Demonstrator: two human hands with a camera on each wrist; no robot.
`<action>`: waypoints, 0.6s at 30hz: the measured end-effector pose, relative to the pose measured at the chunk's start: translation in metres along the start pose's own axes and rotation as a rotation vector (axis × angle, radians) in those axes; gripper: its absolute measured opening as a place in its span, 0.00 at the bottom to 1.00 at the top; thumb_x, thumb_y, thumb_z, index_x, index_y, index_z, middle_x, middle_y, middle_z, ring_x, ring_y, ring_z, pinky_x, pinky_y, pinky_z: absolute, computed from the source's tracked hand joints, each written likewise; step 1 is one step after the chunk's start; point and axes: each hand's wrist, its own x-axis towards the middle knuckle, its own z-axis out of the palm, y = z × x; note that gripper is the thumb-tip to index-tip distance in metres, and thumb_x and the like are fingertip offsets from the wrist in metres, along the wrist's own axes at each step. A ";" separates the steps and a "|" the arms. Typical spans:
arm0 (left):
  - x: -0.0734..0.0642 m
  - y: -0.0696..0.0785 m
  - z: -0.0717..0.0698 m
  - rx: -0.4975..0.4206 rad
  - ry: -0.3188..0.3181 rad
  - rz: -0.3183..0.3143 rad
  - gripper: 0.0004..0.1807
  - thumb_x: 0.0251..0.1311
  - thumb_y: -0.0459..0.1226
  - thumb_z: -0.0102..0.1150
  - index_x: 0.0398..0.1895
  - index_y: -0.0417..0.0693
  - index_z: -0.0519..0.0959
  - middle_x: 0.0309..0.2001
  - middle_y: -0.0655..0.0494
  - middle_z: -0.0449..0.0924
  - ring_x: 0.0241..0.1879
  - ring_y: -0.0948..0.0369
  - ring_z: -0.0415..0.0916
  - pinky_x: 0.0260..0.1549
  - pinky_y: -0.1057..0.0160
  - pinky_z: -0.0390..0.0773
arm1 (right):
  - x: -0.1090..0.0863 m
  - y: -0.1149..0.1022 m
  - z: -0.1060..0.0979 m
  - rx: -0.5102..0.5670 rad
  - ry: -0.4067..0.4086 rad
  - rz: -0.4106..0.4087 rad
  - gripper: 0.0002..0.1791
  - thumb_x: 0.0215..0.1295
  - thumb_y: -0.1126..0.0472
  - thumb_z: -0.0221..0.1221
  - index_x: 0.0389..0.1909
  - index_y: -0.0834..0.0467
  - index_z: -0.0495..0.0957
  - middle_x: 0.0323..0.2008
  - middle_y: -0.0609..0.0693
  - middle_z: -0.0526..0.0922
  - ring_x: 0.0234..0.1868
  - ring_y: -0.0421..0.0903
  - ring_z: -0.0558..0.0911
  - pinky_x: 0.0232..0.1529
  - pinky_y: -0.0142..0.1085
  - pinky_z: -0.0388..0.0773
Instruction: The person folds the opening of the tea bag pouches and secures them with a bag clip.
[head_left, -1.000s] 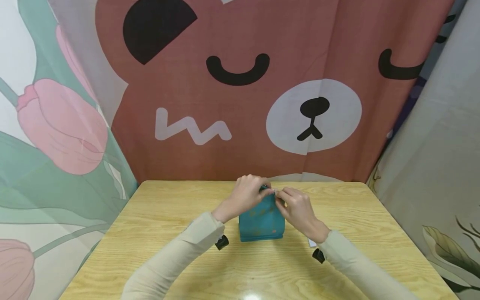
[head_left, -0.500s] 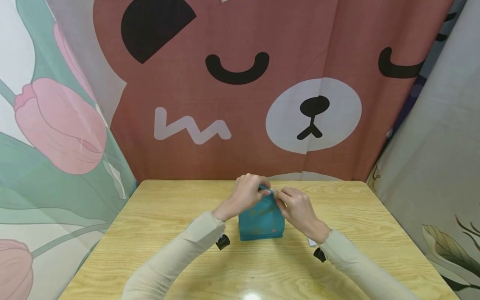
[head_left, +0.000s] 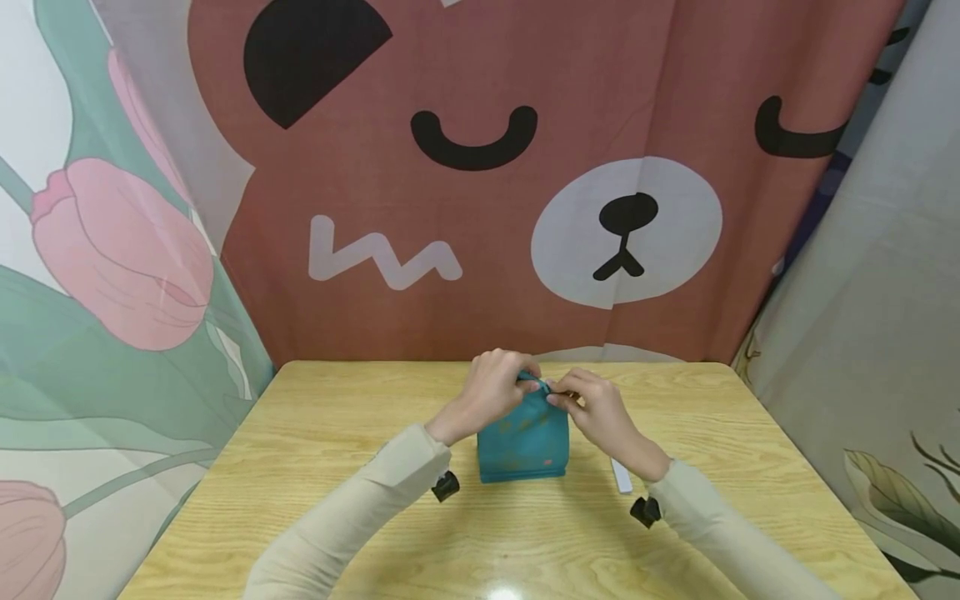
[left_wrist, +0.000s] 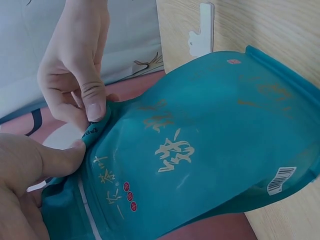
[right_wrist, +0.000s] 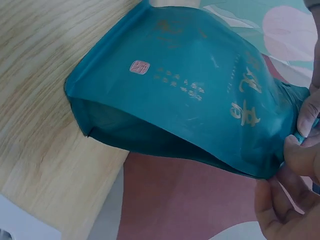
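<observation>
A teal tea pouch (head_left: 522,450) with gold lettering stands upright on the table, its mouth at the top. My left hand (head_left: 491,387) pinches the top edge left of its middle. At the top right corner, my right hand (head_left: 596,412) pinches the edge between thumb and fingers. The left wrist view shows the top rim of the pouch (left_wrist: 165,145) bent over between the two thumbs, with a pale strip across it below the left thumb. From the right wrist view, the side gusset of the pouch (right_wrist: 195,100) bulges open beneath the right fingers.
A white bag clip (head_left: 622,477) lies on the wooden table (head_left: 360,533) to the right of the pouch, under my right wrist. A curtain (head_left: 495,250) with a bear print hangs behind the table's far edge.
My right wrist has shifted slightly to the right and its fingers have changed their pinch at the pouch's corner. More of the white clip shows. My left hand stays in place.
</observation>
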 end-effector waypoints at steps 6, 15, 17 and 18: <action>-0.001 0.000 0.000 -0.006 0.009 0.006 0.04 0.61 0.35 0.68 0.37 0.46 0.88 0.35 0.55 0.87 0.28 0.63 0.82 0.26 0.72 0.75 | 0.000 -0.001 -0.003 0.076 -0.044 0.114 0.10 0.56 0.70 0.69 0.40 0.60 0.85 0.34 0.47 0.82 0.32 0.43 0.82 0.33 0.33 0.80; -0.002 0.001 0.001 -0.008 0.014 0.014 0.04 0.60 0.34 0.69 0.37 0.47 0.89 0.35 0.55 0.87 0.28 0.64 0.82 0.26 0.72 0.75 | -0.001 0.002 -0.003 0.139 -0.138 0.196 0.11 0.62 0.67 0.65 0.45 0.61 0.85 0.40 0.51 0.85 0.39 0.47 0.85 0.40 0.34 0.81; -0.002 0.001 0.001 -0.006 0.022 0.019 0.04 0.60 0.33 0.69 0.37 0.47 0.89 0.35 0.55 0.87 0.28 0.64 0.82 0.26 0.72 0.75 | 0.001 0.002 -0.003 0.152 -0.142 0.200 0.11 0.61 0.68 0.66 0.45 0.62 0.85 0.40 0.52 0.86 0.39 0.48 0.85 0.40 0.35 0.81; -0.002 0.001 0.001 -0.005 0.023 0.020 0.03 0.60 0.33 0.69 0.36 0.47 0.89 0.35 0.56 0.87 0.28 0.64 0.82 0.26 0.72 0.75 | 0.002 0.002 -0.003 0.158 -0.141 0.205 0.10 0.61 0.69 0.66 0.44 0.62 0.85 0.39 0.52 0.86 0.38 0.49 0.85 0.39 0.35 0.81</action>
